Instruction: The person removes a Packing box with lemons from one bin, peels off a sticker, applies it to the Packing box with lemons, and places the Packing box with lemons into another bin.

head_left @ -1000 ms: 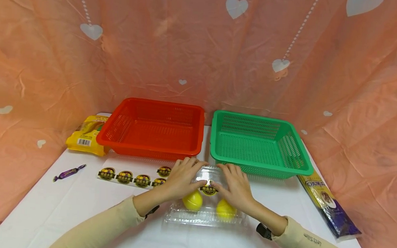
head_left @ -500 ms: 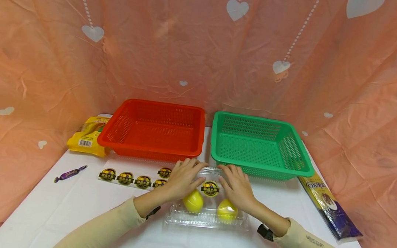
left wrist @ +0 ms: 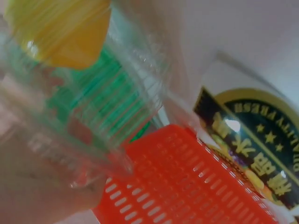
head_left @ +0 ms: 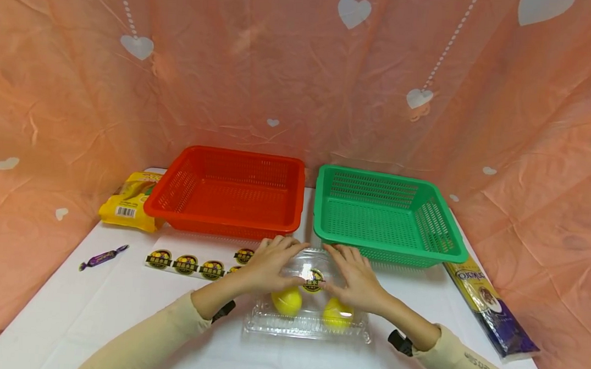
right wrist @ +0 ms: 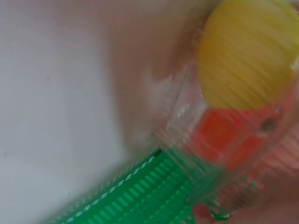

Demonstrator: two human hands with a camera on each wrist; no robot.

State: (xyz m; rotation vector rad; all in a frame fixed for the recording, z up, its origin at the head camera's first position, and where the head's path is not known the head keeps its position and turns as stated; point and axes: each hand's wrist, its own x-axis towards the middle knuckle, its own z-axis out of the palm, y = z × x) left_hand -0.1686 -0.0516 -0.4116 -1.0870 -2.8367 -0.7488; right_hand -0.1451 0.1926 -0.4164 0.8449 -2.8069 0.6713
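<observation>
A clear plastic box (head_left: 312, 306) lies on the white-covered table (head_left: 72, 307) in front of the person, its lid down, near the front sides of the two baskets. The left hand (head_left: 268, 267) grasps its far left part and the right hand (head_left: 358, 279) its far right part, fingers bent over the far edge and thumbs pointing inward across the lid from either side of a round dark sticker (head_left: 313, 281). Through the plastic show two yellow fruits, the left fruit (head_left: 286, 301) and the right fruit (head_left: 338, 314), set apart from each other; each wrist view catches one close up, blurred. Behind, a red basket (head_left: 235, 195) stands on the left and a green basket (head_left: 373, 218) on the right, a narrow gap between them. A white sheet of stickers (head_left: 201, 246) lies in front of the red basket, partly hidden by the left hand. Farther left are a yellow bag (head_left: 126, 203) beside the red basket and a purple wrapped candy (head_left: 104, 257); at the right edge lies a gold and purple packet (head_left: 490, 306). A peach curtain (head_left: 260, 84) with white hearts hangs behind everything.
</observation>
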